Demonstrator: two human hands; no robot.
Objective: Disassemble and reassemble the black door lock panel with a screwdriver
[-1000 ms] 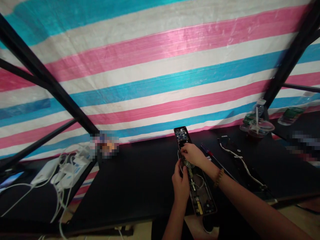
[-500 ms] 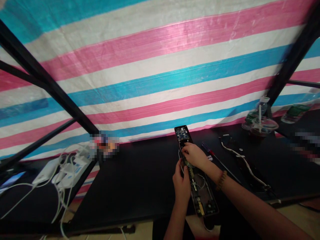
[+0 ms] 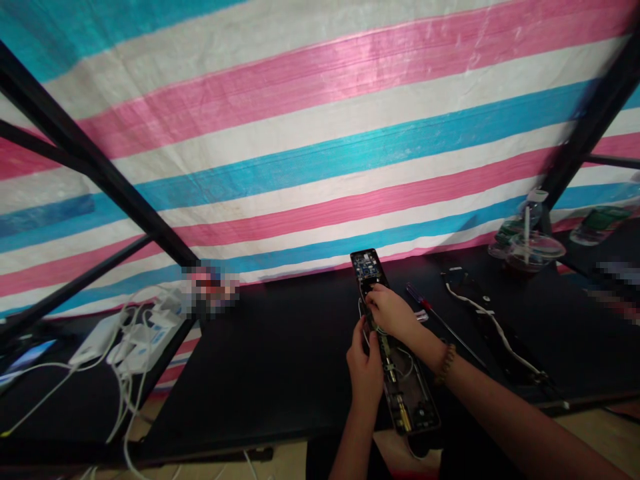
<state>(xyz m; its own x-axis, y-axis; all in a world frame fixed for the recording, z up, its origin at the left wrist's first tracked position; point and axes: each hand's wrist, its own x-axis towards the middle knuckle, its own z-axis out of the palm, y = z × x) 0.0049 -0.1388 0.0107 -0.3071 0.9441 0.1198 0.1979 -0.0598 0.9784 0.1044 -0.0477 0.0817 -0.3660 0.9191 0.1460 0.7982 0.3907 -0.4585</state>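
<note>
A long, narrow black device casing [image 3: 425, 393] lies open on the table, its near end at the front edge. A blue circuit board [image 3: 367, 265] sits in its far end, with brass-coloured fittings [image 3: 403, 413] and thin white wires [image 3: 407, 360] along the inside. My left hand [image 3: 365, 363] grips the casing's left side around its middle, thumb over the rim beside a white wire. My right hand [image 3: 393, 313] reaches in from the right, fingertips pinched together just below the board. Whatever those fingers hold is hidden.
Right of the casing lies a long screwdriver [image 3: 443, 323], then a dark strip with a white cable [image 3: 493, 323]. A plastic cup with a straw [image 3: 534, 253] and bottles stand at the back right. White power strips and cables [image 3: 135, 343] crowd the left; striped sheeting [image 3: 320, 180] hangs behind.
The view has shifted slightly. Both hands stay at the same places on the casing, with the right fingers moving only a little inside it.
</note>
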